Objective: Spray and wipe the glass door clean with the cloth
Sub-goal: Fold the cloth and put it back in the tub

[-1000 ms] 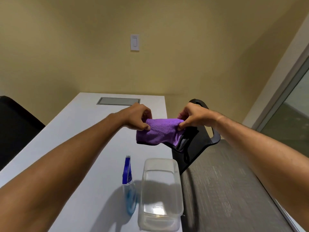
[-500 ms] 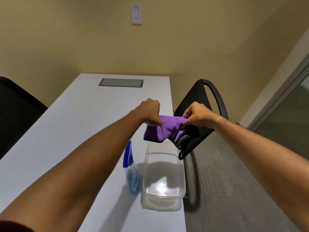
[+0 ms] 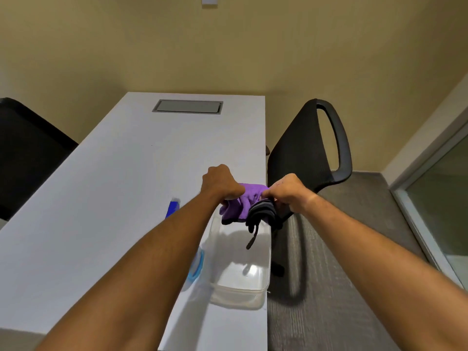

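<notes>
Purple cloth [image 3: 247,202] held between left hand [image 3: 220,183] and right hand [image 3: 287,191].

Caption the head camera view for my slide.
Both hands, left hand and right hand, grip purple cloth above clear container.

No readable text anywhere in my view.

The spray bottle [image 3: 196,264] lying on the desk [image 3: 101,198] past my left forearm shows only blue colour and no label I can make out, and most of it is hidden by my arm. The clear plastic container [image 3: 240,269] beside it carries no lettering I can read, only glare. The cloth [image 3: 243,203] I hold between my hands shows no tag or print. The white wall plate [image 3: 209,0] at the top edge of the wall is plain and cut off by the frame, and the grey hatch [image 3: 188,106] set into the desk bears no marking.
</notes>
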